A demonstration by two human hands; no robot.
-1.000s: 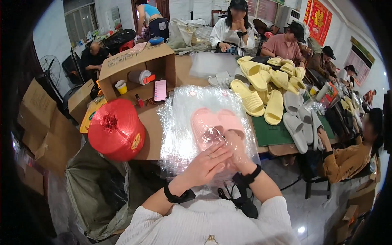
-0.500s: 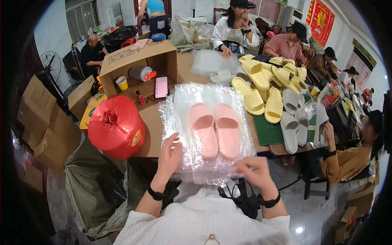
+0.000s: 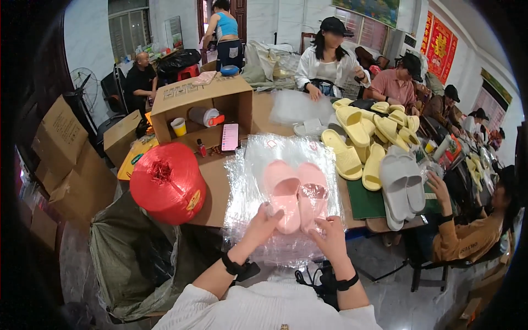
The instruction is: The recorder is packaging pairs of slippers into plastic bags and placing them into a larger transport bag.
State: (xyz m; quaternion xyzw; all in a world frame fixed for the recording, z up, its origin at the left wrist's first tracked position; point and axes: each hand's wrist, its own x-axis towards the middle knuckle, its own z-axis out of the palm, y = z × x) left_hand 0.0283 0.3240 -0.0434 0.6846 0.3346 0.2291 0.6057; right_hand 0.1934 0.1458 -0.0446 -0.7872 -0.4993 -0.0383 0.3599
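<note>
A pair of pale pink slide slippers (image 3: 282, 192) lies side by side, toes away from me, on a stack of clear plastic bags (image 3: 247, 187). Shiny film glints over the slippers, most of all on the right one. By the left slipper's heel, my left hand (image 3: 258, 228) is closed on what looks like clear bag film, its thumb against the heel. My right hand (image 3: 331, 237) pinches film beside the right slipper's heel. The film is so transparent that its edges are hard to follow.
Left of the bags stands a big red roll of plastic twine (image 3: 168, 184). Behind it, an open cardboard box (image 3: 201, 91) holds a cup and a bottle, near a phone (image 3: 230, 137). Yellow slippers (image 3: 347, 157) and grey slippers (image 3: 403, 184) pile up on the right, near a co-worker's hand (image 3: 439, 190).
Both my hands have moved in to the slippers' heels, and film now shines over the right slipper. The co-worker's grey slippers at the right have shifted closer together. My view has tilted up slightly.
</note>
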